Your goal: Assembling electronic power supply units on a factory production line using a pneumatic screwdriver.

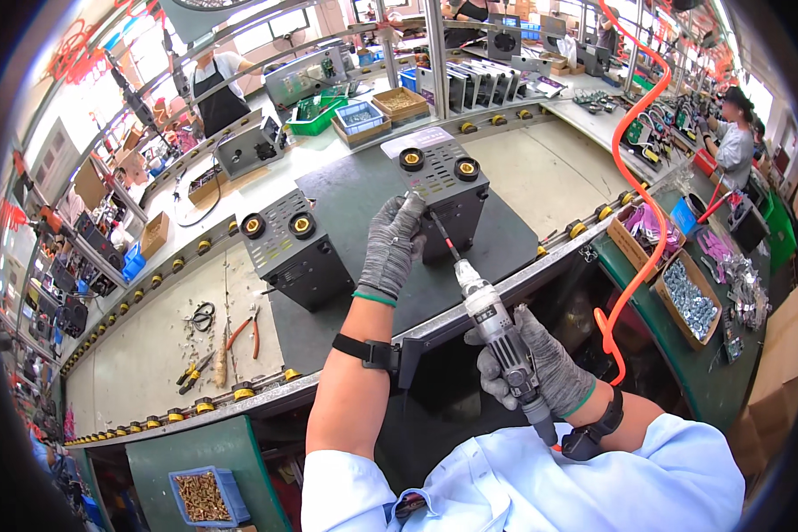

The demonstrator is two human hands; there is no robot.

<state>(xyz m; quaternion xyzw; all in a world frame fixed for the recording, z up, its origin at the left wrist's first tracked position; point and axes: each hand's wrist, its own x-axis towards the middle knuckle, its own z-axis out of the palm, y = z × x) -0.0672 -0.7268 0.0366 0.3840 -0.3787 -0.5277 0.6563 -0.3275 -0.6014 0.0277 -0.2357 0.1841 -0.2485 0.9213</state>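
Observation:
In my gloved right hand (541,363) is a grey power screwdriver (496,328). Its long bit slants up to the left, with the tip by the near top edge of a black perforated metal box (452,213). Two round black sockets with brass centres sit on top of that box. My gloved left hand (390,248) has its fingertips pinched together at the box's left edge, close to the bit tip; whatever they hold is too small to make out. A second, similar black box (315,266) stands to the left of that hand. Both boxes rest on a dark mat (346,191).
Pliers (242,332), scissors (203,316) and cutters lie on the left of the bench. An orange coiled air hose (625,168) hangs at right. Cardboard boxes of screws (690,297) stand beyond it. A blue bin (208,496) of brass parts sits lower left. Co-workers are farther off.

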